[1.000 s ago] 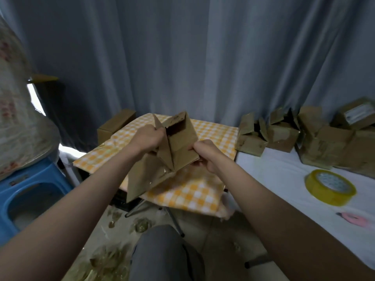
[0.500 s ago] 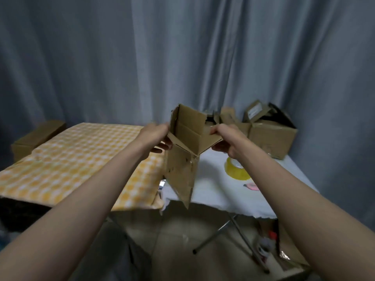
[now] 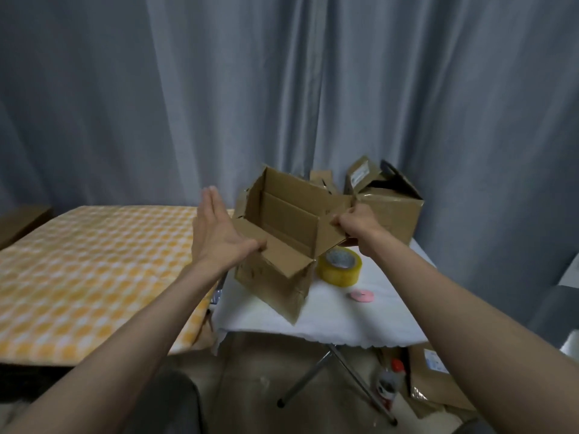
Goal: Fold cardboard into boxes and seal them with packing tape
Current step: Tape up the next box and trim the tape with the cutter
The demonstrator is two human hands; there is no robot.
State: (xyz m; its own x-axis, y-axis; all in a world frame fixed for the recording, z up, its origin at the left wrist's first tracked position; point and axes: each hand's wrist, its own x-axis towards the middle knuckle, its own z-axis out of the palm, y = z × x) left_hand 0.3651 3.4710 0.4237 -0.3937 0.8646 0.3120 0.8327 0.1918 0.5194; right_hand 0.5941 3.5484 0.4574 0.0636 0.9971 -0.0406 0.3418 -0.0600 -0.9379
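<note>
Between the two hands, an opened cardboard box (image 3: 282, 227) is being held up over the white-covered table (image 3: 329, 321), its open side turned toward the camera and its flaps spread. At its right corner, one flap is being pinched by the right hand (image 3: 355, 228), whose fingers are curled round the cardboard edge. Against the box's left side, the left hand (image 3: 219, 233) is being held flat, fingers straight and together, with the thumb touching the lower left flap. Just below the right hand, a roll of yellowish packing tape (image 3: 340, 266) is lying on the table, with a small pink object (image 3: 362, 296) near it. Behind the right hand, other cardboard boxes (image 3: 388, 211) are being kept in a pile. Left of the left hand, a yellow checked surface (image 3: 94, 270) is showing.
</note>
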